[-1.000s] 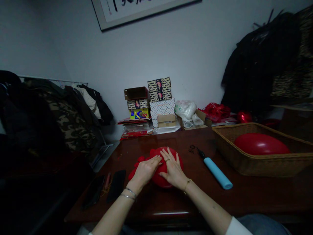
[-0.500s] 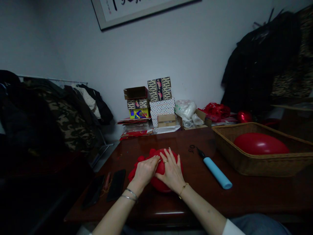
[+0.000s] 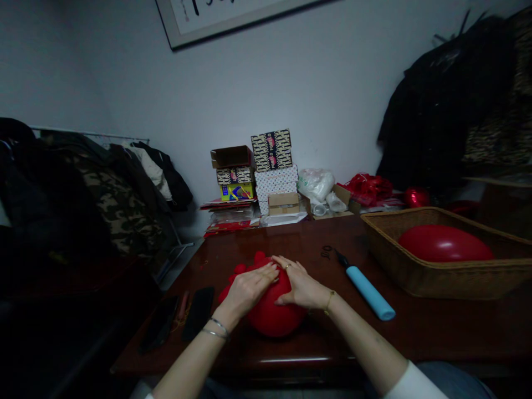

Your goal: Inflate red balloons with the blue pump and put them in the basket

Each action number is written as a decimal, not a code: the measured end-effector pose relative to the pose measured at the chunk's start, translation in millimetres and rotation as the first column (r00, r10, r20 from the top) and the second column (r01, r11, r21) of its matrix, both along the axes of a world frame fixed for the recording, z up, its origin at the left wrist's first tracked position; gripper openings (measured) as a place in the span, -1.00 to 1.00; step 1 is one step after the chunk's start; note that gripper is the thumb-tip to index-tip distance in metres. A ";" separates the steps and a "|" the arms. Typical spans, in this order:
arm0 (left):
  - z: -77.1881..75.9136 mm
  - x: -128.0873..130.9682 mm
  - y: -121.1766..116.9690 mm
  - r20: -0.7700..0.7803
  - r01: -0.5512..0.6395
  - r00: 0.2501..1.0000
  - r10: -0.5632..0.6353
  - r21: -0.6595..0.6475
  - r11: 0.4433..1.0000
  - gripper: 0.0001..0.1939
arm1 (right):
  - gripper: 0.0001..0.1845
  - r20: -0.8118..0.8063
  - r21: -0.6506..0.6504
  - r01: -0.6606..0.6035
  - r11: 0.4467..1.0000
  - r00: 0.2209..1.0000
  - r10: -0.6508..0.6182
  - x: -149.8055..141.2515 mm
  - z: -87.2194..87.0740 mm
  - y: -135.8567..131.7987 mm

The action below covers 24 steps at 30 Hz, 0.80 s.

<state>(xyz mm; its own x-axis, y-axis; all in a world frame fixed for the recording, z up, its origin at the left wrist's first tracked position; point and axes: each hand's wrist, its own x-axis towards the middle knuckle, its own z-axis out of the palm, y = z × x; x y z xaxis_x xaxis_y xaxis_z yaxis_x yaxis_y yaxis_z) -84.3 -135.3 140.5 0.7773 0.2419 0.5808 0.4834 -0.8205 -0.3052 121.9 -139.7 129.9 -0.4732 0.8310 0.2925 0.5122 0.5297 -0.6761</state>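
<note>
A rounded red balloon (image 3: 276,320) rests on the dark wooden table (image 3: 332,343), between my two hands. My left hand (image 3: 249,288) lies over its upper left, fingers together and pointing right. My right hand (image 3: 305,285) grips the upper right side, thumb toward me and fingers reaching over the far side, partly hidden. The fingertips of both hands nearly meet on top. Small red knobs (image 3: 240,269) show beyond my left hand; whether they belong to this balloon I cannot tell.
A light blue hand pump (image 3: 369,293) with a black nozzle lies to the right. Behind it, a wicker basket (image 3: 440,281) holds another red balloon (image 3: 446,243). Two dark flat objects, one a phone-like slab (image 3: 198,313), lie at left. Stacked boxes (image 3: 272,152) stand at the back.
My right hand has turned and slid from the balloon's top to its right side. More of the balloon's near side shows, lower and closer to me. My left hand has shifted only slightly.
</note>
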 end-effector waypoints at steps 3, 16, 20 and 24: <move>-3.2 1.2 -1.6 0.084 -0.066 0.994 0.064 0.014 0.998 -0.72 | -0.01 -0.124 0.078 0.064 0.995 0.991 -0.054 2.5 -7.0 -2.0; -23.2 10.4 -10.6 0.308 -0.441 0.849 0.430 -0.036 0.897 -0.75 | -0.07 0.002 0.122 0.317 0.941 0.948 -0.320 -52.9 -42.3 -28.9; -14.8 12.4 -19.8 0.246 -0.390 0.889 0.386 -0.033 0.920 -0.78 | 0.03 0.024 0.143 0.453 0.880 0.887 -0.461 -58.4 -38.0 -25.6; -2.9 6.1 -20.3 0.186 -0.244 0.954 0.236 0.023 0.969 -0.80 | 0.00 0.026 0.108 0.361 0.926 0.930 -0.366 -48.5 -29.1 -22.2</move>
